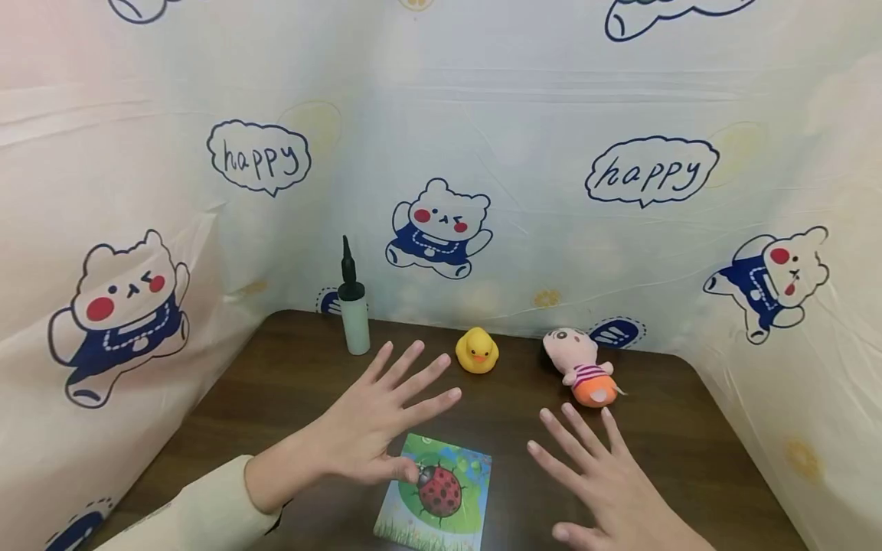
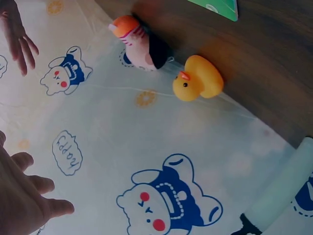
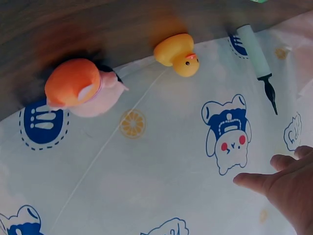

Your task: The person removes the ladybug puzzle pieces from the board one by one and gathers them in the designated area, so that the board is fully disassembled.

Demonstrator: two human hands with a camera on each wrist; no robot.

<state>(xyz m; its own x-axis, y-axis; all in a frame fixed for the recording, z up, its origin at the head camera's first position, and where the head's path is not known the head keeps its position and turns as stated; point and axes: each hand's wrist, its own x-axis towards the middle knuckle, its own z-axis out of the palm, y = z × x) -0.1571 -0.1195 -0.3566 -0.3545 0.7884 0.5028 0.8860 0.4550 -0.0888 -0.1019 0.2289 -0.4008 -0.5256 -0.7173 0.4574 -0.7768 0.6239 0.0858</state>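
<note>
My left hand (image 1: pixel 375 417) is raised over the table with its fingers spread, its thumb overlapping the edge of a ladybug picture card (image 1: pixel 441 493) in the head view. My right hand (image 1: pixel 599 482), fingers also spread, hovers to the right of that card and holds nothing. Beyond the hands stands a yellow rubber duck (image 1: pixel 477 350). To its right lies a small plush doll (image 1: pixel 586 367) with a striped top and orange bottom. At the back left, a pale green hand pump (image 1: pixel 354 317) with a black nozzle stands upright.
The dark wooden table (image 1: pixel 276 383) is walled at the back and sides by a pale cloth (image 1: pixel 537 138) printed with bears and the word "happy". Duck, doll and pump stand near the table's back edge.
</note>
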